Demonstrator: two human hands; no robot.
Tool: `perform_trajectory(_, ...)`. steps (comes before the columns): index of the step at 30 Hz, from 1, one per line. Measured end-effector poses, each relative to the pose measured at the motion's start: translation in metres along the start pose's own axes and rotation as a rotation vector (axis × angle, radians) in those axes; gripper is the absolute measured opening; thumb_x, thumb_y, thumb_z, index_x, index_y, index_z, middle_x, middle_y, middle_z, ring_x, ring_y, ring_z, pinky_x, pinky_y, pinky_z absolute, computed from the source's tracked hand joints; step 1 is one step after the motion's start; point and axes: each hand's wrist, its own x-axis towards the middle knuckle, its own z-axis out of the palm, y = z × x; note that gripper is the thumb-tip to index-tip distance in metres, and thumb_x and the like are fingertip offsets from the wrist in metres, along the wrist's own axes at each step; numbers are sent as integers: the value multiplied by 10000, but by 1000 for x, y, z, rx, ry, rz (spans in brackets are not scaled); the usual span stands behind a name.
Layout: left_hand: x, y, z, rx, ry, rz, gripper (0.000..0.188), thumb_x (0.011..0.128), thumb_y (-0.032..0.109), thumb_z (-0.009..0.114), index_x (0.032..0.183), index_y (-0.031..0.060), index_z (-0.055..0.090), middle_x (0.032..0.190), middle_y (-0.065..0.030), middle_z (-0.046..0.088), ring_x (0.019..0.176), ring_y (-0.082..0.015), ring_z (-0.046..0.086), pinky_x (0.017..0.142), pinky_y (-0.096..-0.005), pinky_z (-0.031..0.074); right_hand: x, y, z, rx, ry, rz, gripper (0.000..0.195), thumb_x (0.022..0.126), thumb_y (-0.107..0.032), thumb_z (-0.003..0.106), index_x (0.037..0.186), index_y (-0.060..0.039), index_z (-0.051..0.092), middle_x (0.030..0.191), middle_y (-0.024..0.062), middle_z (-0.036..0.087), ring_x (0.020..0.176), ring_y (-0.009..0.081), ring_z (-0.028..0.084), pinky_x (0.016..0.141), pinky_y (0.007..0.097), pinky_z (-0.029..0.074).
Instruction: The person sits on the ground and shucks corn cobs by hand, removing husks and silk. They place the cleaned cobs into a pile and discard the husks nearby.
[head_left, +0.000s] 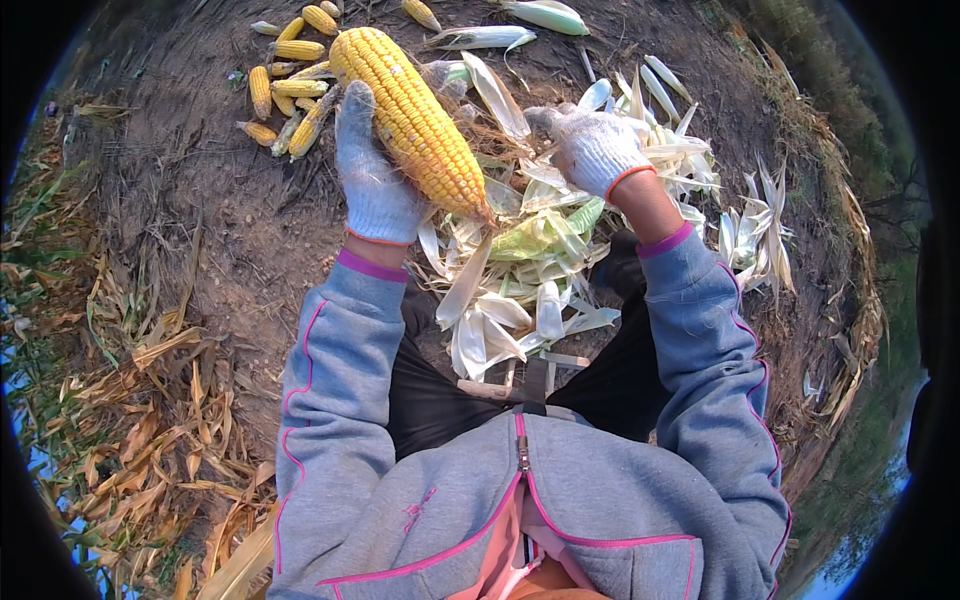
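My left hand (379, 169), in a white knitted glove with an orange cuff edge, holds a large husked ear of yellow corn (412, 120). The ear slants with its narrow end towards me, and some brown silk clings to its side. My right hand (596, 146), gloved alike, is to the right of the ear, above the heap of pale husks (544, 232). Its fingers are bent in beside brown corn silk (487, 142); whether they pinch some of it cannot be told.
Several small husked ears (300, 88) lie on the soil at the upper left. Unhusked ears (484, 37) lie at the top. More husks (757, 225) are at the right, and dry corn stalks and leaves (150, 450) are at the lower left. My legs flank the husk heap.
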Motion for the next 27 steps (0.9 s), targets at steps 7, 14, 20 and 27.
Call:
perform_trajectory(7,7,-10,-2,-203,-66,-224,474,936,308,615,1318,63,478,1197,-134,589,1119,-293,583,992,-476,473,7,-16,-15,744,151,0,424,902,-376,625,1218,-93,635,1107,158,671,987,282,670,851,370,525)
perform_trajectory(14,8,-25,2,13,-34,-122,437,923,175,633,1314,60,476,1221,-119,570,1155,-277,560,1033,-472,443,1,-38,-13,661,77,-116,986,693,-428,789,1474,-100,285,1298,237,543,1188,386,557,995,409,461)
perform_trajectory(20,5,-11,4,-55,-90,-198,449,889,202,685,1272,54,502,1165,-93,587,1093,-239,585,995,-430,467,0,-38,-13,1017,62,-220,861,736,-374,752,1444,-62,375,1289,241,560,1167,318,589,986,365,467)
perform_trajectory(27,8,-7,1,-50,13,-150,488,894,238,671,1290,33,473,1136,-134,599,1080,-291,599,989,-477,478,0,-36,-17,1032,-20,-163,600,837,-225,755,1342,-9,511,1231,115,602,1124,171,580,986,308,465)
